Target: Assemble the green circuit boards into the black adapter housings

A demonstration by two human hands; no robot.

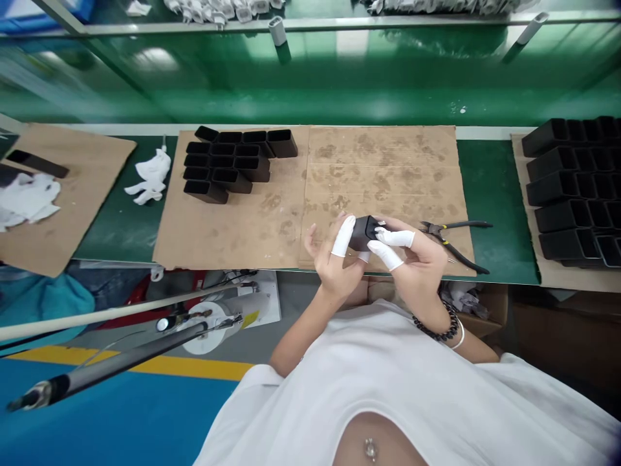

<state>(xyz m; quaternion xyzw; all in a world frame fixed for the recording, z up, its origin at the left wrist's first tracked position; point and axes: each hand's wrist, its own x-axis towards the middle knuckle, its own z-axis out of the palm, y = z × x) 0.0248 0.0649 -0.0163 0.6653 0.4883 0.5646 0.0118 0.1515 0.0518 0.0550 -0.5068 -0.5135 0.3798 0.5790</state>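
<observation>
I hold a small black rectangular tube piece (363, 232) between both hands, just above the near edge of a brown cardboard sheet (378, 162). My left hand (334, 255) grips its left side, a white finger cot on one finger. My right hand (414, 255) pinches its right end with two cot-covered fingers; a dark bead bracelet is on that wrist. Black pliers (453, 236) lie on the cardboard just right of my right hand.
A stack of black tubes (233, 162) sits at the cardboard's far left, with a white cloth (150, 176) beside it on the green bench. More black tubes (577, 194) are piled at the right. Another cardboard sheet (82, 194) with white cloths lies far left. Rods (121, 349) slant below the bench.
</observation>
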